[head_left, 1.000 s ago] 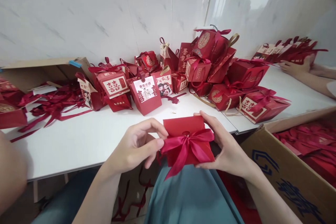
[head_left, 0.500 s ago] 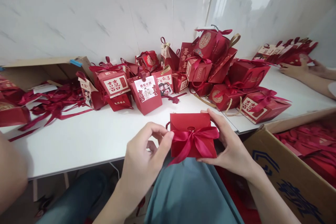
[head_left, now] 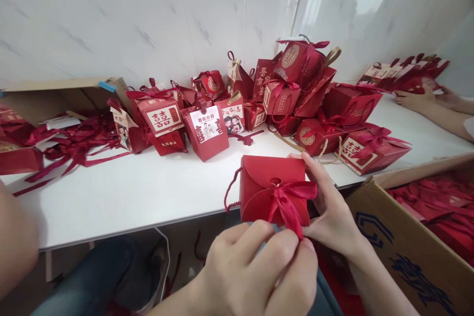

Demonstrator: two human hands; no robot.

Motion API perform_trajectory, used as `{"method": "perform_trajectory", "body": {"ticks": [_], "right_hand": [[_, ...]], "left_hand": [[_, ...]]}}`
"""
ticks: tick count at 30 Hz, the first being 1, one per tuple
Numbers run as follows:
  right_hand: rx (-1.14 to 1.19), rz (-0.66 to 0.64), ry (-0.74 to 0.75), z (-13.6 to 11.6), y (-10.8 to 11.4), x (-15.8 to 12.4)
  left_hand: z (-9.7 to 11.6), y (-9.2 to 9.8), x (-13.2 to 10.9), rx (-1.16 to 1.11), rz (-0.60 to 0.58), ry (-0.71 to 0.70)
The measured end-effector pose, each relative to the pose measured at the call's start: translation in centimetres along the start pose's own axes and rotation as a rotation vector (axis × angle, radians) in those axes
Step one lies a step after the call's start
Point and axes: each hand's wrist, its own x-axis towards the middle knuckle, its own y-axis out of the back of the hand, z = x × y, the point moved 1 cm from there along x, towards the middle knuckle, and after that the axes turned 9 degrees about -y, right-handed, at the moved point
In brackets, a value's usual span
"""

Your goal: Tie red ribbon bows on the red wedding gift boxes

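Note:
A small red gift box with a twisted cord handle on its left side is held over the table's front edge, above my lap. My right hand grips it by its right side, thumb below and fingers behind. A crimson satin ribbon is tied in a bow through the hole in the box's front. Below the box, my left hand is closed, back towards me, pinching the hanging ribbon tails.
Finished-looking red boxes line the white table along the tiled wall. Loose ribbons lie at left by an open carton. A large cardboard box of red pieces stands at right. Another person's hands work far right.
My left hand has moved from the box's left side down and right, closing on the ribbon tails. The box has tipped a little, showing its cord handle. My right hand keeps its grip.

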Motion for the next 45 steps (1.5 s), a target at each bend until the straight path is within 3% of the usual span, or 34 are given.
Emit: {"method": "perform_trajectory", "body": {"ticks": [7, 15, 19, 22, 25, 27, 31, 33, 35, 39, 45], "right_hand": [[0.018, 0.002, 0.001, 0.0, 0.3, 0.0], [-0.005, 0.015, 0.032, -0.1, 0.3, 0.0], [-0.052, 0.055, 0.031, 0.1, 0.8, 0.0], [-0.116, 0.136, 0.038, 0.4, 1.8, 0.0], [-0.057, 0.229, 0.002, 1.3, 2.8, 0.0], [0.160, 0.269, -0.070, 2.4, 3.2, 0.1], [0.741, 0.319, -0.276, 4.0, 3.3, 0.6], [0.951, 0.344, -0.388, 4.1, 3.2, 0.8], [1.097, 0.337, -0.498, 3.9, 3.1, 0.9], [1.311, 0.233, -0.654, 3.2, 2.8, 0.7], [1.461, 0.119, -0.708, 2.0, 2.4, 0.7]], "left_hand": [[-0.3, 0.2, 0.0, -0.013, -0.001, -0.016], [0.4, 0.4, -0.5, 0.007, 0.002, 0.092], [-1.9, 0.4, -1.2, -0.103, 0.028, 0.275], [-4.8, -0.9, -2.7, -0.032, 0.030, 0.499], [-7.5, -3.6, -5.3, -0.036, -0.094, 0.725], [-8.4, -5.7, -7.1, -0.127, -0.193, 0.752], [-8.5, -8.6, -9.2, -0.272, -0.600, 0.574], [-8.3, -9.1, -9.6, -0.287, -0.811, 0.482], [-8.1, -9.2, -9.8, -0.258, -0.936, 0.400], [-8.0, -9.2, -10.2, -0.139, -1.012, 0.310], [-8.0, -9.7, -10.5, -0.082, -1.015, 0.288]]}}
